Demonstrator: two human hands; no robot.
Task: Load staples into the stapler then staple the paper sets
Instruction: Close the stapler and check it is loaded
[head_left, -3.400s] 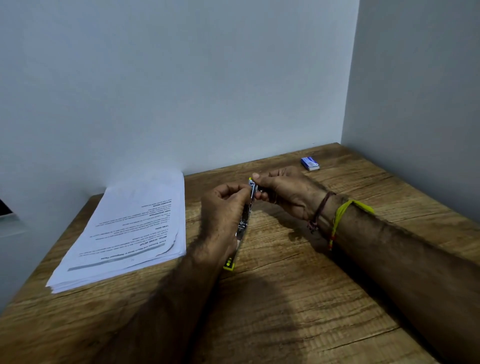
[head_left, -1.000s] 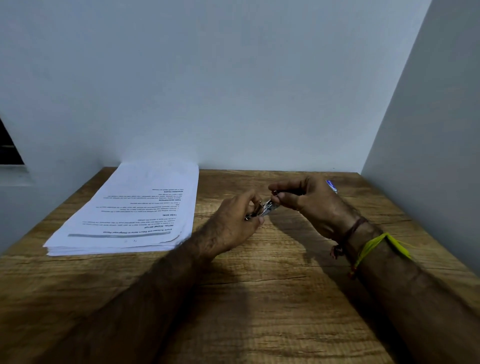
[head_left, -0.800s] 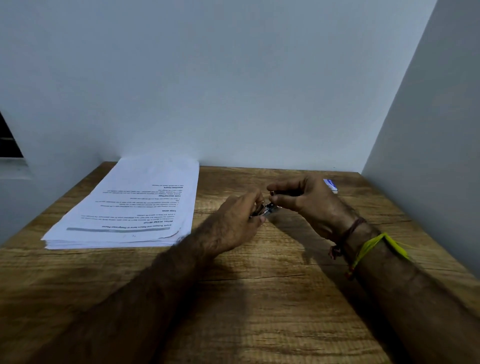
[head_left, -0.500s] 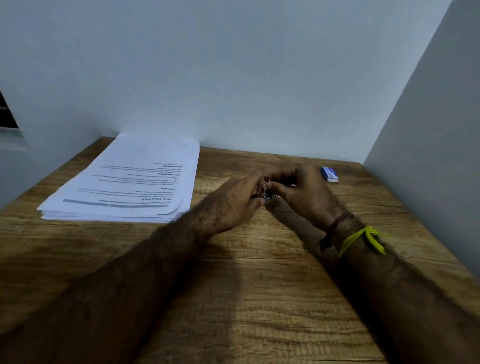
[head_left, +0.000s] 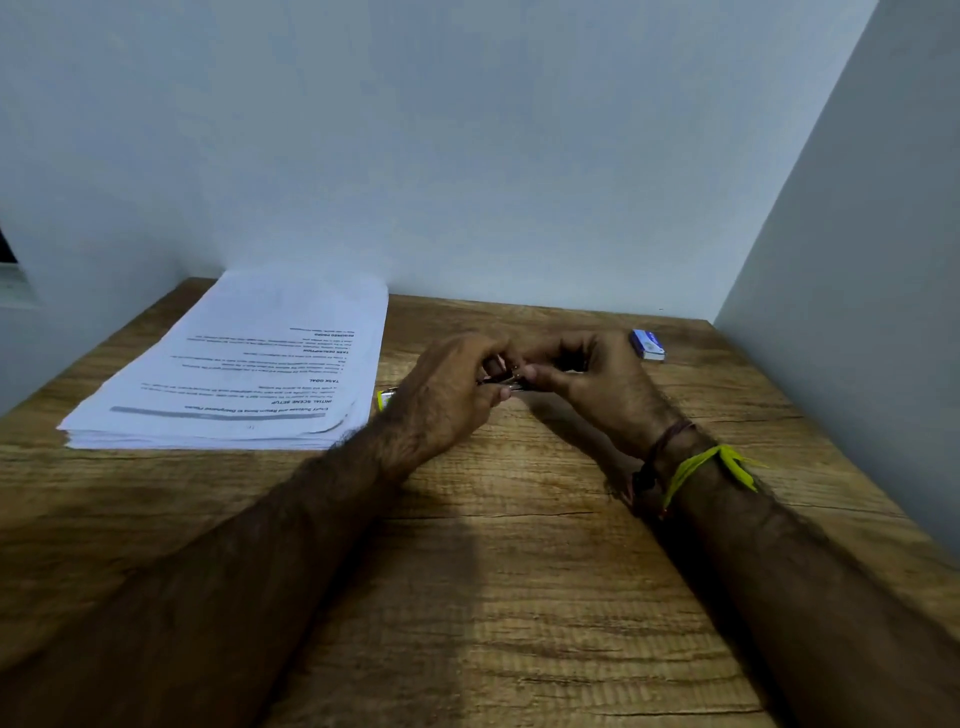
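Note:
My left hand (head_left: 447, 400) grips a small metal stapler (head_left: 506, 383) with yellow trim; most of it is hidden in the palm, and its yellow end (head_left: 385, 399) sticks out on the left. My right hand (head_left: 592, 384) meets the left one, its thumb and fingers pinching at the stapler's near end. Whether staples are between the fingers cannot be seen. A thick stack of printed paper (head_left: 244, 364) lies at the left. A small blue staple box (head_left: 647, 344) rests at the back right.
Everything sits on a wooden table (head_left: 519, 597) pushed into a corner, with a white wall behind and a grey wall at the right. My right wrist wears a yellow thread and a dark band.
The stapler went from upright between both hands to lying low and nearly hidden in my left palm. Both hands closed together over it; the view shifted slightly.

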